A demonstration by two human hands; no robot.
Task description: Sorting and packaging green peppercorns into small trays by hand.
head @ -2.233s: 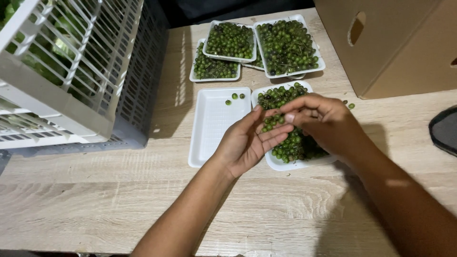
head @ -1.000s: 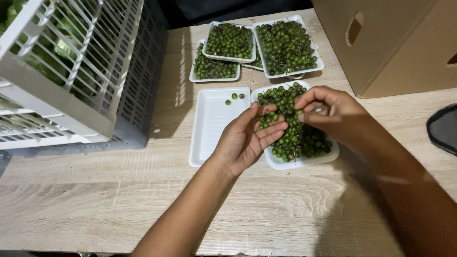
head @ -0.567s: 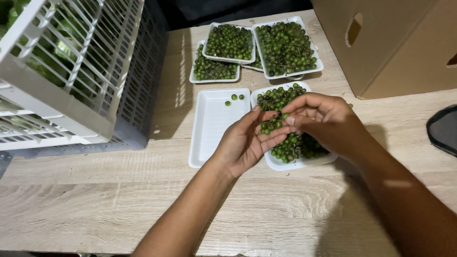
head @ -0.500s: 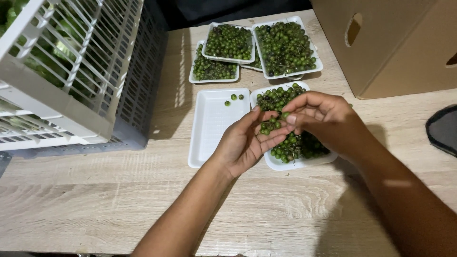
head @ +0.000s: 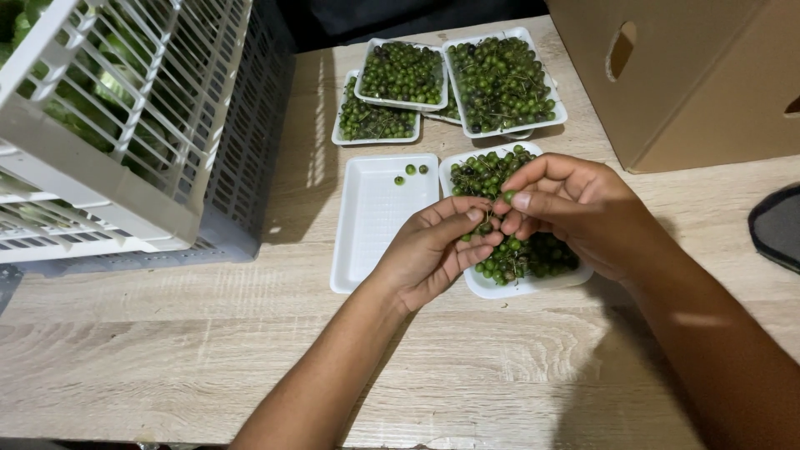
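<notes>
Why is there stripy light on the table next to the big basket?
Head view: light passes through the slats of the crate and falls as bright stripes on the table, with the crate's shadow around them. The right hand and left hand look sharp, not blurred; the top edge is dark.

Bright, even light falls from above on the pale wood bench. The crate at upper left casts a soft shadow rightward; both forearms shade the lower right. The picture is sharp, without glare; straight lines bow slightly near the edges.
</notes>
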